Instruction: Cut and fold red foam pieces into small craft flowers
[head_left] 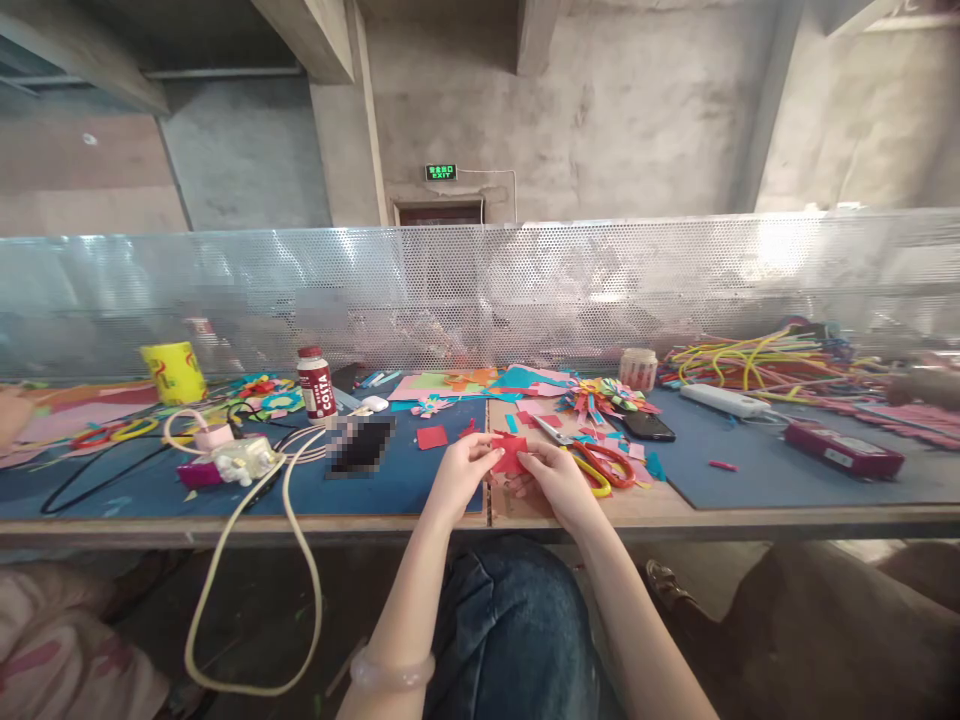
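A small red paper piece (510,453) is pinched between both of my hands above the near edge of the workbench (225,525). My left hand (461,474) grips its left side with fingers closed. Its right side is gripped from below by my right hand (551,482). Red-and-yellow-handled scissors (596,462) lie just right of my right hand. Another red paper square (432,437) rests on the blue mat (390,480) a little beyond my left hand.
A dark phone (361,446), a brown bottle (316,383), a yellow tape roll (173,372), cables (247,520) and coloured paper scraps crowd the bench. Paper flowers (607,396), a black phone (649,426), yellow strips (750,362) and a maroon box (844,450) lie right. Other people sit at both sides.
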